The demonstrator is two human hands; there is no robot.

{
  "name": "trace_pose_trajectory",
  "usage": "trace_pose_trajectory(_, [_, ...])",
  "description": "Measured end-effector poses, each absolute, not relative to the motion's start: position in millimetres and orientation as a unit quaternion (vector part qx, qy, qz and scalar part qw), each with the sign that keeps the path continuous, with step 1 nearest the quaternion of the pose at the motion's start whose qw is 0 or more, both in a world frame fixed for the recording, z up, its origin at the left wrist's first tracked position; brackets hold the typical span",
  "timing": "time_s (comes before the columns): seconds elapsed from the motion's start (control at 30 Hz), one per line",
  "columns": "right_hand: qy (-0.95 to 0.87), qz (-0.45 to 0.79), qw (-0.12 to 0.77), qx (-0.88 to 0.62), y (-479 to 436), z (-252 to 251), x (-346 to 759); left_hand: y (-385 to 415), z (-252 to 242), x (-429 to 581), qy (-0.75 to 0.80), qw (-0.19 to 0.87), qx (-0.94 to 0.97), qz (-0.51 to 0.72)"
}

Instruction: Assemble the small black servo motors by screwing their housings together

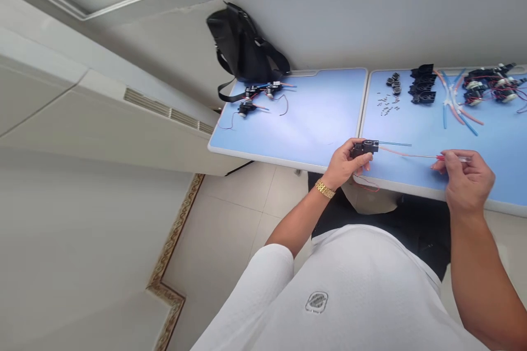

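A small black plastic assembly (pixel 366 147) is gripped in my left hand (pixel 342 164), just over the front edge of the blue table. From its right side stick out a thin blue tube (pixel 395 143) and an orange one (pixel 391 151); a thin dark red wire (pixel 366 182) hangs below. My right hand (pixel 471 181) is closed around a screwdriver (pixel 440 158) with a red and clear handle. Its slim shaft points left toward the assembly, and the tip appears near the orange tube's end. Whether they touch I cannot tell.
Black housings (pixel 423 85), dark small blocks (pixel 394 83), scattered tiny metal parts (pixel 387 104), blue and orange tubes (pixel 453 98) and wired assemblies (pixel 475 93) lie on the right table. On the left table (pixel 304 131) are similar assemblies (pixel 247 108) and a black bag (pixel 242 44).
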State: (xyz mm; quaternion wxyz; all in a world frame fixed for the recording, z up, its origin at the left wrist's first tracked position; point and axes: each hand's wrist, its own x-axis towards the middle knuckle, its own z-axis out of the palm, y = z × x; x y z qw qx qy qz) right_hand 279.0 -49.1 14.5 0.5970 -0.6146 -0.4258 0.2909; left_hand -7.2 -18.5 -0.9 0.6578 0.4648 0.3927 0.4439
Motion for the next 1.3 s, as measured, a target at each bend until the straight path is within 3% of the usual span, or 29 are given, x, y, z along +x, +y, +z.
trace_pose_trajectory(0.1, [-0.427,0.295,0.587,-0.621,-49,15,279,-13,10,-30,0.38,0.693,0.41,0.455])
trace_pose_trajectory(0.27, [-0.424,0.296,0.577,-0.632,-51,15,280,3,22,-94,0.439,0.667,0.389,0.46])
trace_pose_trajectory(0.53, [-0.421,0.314,0.572,-0.631,-50,13,281,49,37,-198,0.625,0.502,0.354,0.482])
trace_pose_trajectory(0.83, [-0.428,0.307,0.559,-0.64,-49,10,284,108,41,-262,0.71,0.405,0.334,0.469])
trace_pose_trajectory(1.3, [-0.42,0.306,0.564,-0.642,-50,15,280,134,31,-277,0.817,0.157,0.465,0.303])
